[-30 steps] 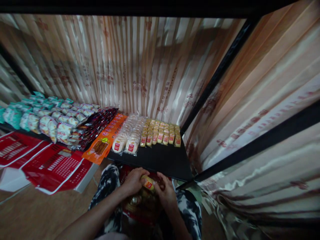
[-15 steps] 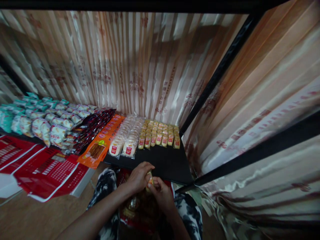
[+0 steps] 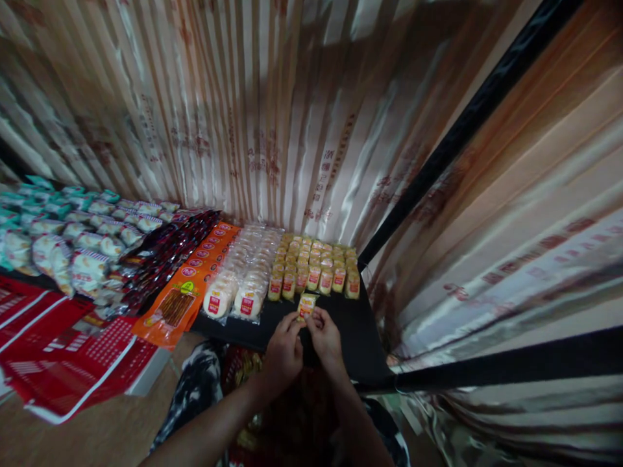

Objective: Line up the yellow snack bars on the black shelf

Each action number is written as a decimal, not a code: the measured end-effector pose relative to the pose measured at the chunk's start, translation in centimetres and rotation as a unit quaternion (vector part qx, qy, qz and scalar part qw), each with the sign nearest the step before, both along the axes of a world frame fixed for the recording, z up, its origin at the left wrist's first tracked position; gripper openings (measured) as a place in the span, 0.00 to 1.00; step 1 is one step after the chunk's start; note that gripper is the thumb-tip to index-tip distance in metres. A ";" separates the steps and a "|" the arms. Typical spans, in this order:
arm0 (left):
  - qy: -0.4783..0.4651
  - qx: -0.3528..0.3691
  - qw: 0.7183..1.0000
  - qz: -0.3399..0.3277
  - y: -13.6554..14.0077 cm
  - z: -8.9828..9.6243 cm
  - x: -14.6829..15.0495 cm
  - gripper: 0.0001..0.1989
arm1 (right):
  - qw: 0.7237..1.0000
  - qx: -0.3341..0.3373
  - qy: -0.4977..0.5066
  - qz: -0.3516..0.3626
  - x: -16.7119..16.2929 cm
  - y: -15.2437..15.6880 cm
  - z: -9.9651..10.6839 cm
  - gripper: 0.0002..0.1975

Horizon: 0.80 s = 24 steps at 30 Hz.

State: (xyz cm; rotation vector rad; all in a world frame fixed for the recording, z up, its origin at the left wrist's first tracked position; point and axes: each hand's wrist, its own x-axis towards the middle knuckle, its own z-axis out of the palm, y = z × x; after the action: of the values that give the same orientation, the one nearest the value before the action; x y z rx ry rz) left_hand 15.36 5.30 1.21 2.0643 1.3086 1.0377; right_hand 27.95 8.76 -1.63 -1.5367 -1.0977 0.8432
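Between both hands is a small yellow snack packet (image 3: 306, 306) with a red-and-white label, held upright above the black shelf (image 3: 355, 327). My left hand (image 3: 285, 347) pinches its lower left edge, fingers closed. On its lower right, my right hand (image 3: 325, 334) grips with thumb and fingertips. Just beyond stand rows of matching yellow packets (image 3: 311, 269), lined up label-forward. To their left lie two rows of clear-wrapped round white crackers (image 3: 247, 301) with red labels.
An orange snack bag (image 3: 178, 305), dark shiny packets (image 3: 160, 253) and white-and-teal packets (image 3: 90, 269) fill the shelf's left. Red printed bags (image 3: 92, 363) hang in front. Black frame bars (image 3: 438, 155) and a curtain (image 3: 272, 117) enclose the back and right. More yellow packets (image 3: 248, 366) lie below, between the knees.
Both hands have risen from the lap and moved forward over the shelf, bringing the yellow packet close to the front row. Its label now faces me. The view has tilted down slightly.
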 end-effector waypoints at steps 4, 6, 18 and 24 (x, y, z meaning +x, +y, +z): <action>0.059 0.001 0.998 0.012 2.4 -0.4 0.6 0.23 | 0.998 -0.006 -0.055 -0.037 0.2 2.6 -0.8 0.20; 0.088 0.005 0.996 0.014 3.4 -0.6 0.7 0.24 | 0.995 -0.014 -0.087 -0.054 0.2 3.6 -1.0 0.21; 0.129 0.051 0.989 0.043 5.8 -4.0 0.3 0.25 | 0.981 -0.001 -0.186 -0.061 -0.9 5.5 -1.2 0.24; 0.135 0.076 0.986 0.056 5.8 -4.4 0.3 0.22 | 0.974 0.031 -0.215 -0.067 -1.6 4.9 -1.3 0.25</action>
State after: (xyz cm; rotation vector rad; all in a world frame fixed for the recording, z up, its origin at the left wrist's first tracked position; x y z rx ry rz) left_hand 15.67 11.08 -3.21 2.3355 1.5344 0.9554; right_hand 26.33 13.71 -2.90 -1.7655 -1.2946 0.3860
